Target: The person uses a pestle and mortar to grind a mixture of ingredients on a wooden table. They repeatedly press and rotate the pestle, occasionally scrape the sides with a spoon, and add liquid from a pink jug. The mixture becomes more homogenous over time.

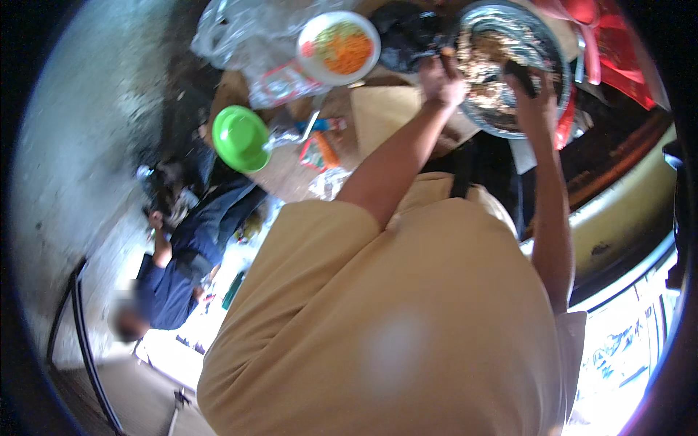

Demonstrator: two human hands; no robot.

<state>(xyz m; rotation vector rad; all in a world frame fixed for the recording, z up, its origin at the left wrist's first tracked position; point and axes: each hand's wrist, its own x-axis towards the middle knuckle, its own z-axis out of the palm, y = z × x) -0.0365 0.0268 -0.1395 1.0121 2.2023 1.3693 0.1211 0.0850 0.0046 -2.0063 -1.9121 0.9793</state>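
My left hand (442,83) has curled fingers at the left rim of a large metal bowl (467,109), beside a dark plastic bag (396,33); what it holds is unclear. My right hand (534,102) reaches inside the bowl, fingers closed on a small dark object (518,76) that I cannot identify, over a pale brown, lumpy mixture (494,47). A sheet of brown board (382,116) lies below my left wrist. To the left stands a white bowl (309,58) of orange and pale green shreds (342,51).
A green plastic bowl (240,138), clear bags (225,36) and small packets (313,152) lie on the cluttered table (225,94). Red plastic items (611,51) are at the right. Another person in dark blue (174,283) is at the lower left, beside a wall (65,182).
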